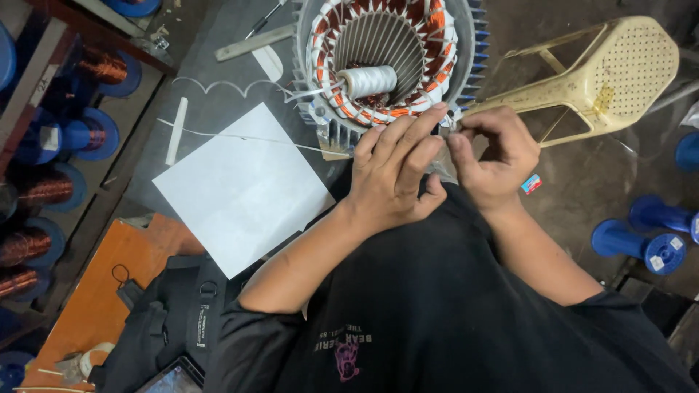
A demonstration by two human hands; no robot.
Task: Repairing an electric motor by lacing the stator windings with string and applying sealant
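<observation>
A finned grey motor stator (pixel 386 58) with copper and orange windings stands on the floor in front of me. A spool of white thread (pixel 368 80) lies inside its bore. My left hand (pixel 397 171) and my right hand (pixel 495 149) meet at the stator's near rim, fingers pinched together on something small and pale that I cannot make out. A thin white thread (pixel 240 136) runs left from the stator across a white sheet of paper (pixel 244 189).
A yellow plastic stool (pixel 604 73) lies tipped to the right of the stator. Blue spools (pixel 644 244) lie on the floor at right; copper wire spools (pixel 44 185) fill shelves at left. An orange board (pixel 109 291) and black bag (pixel 167 327) sit lower left.
</observation>
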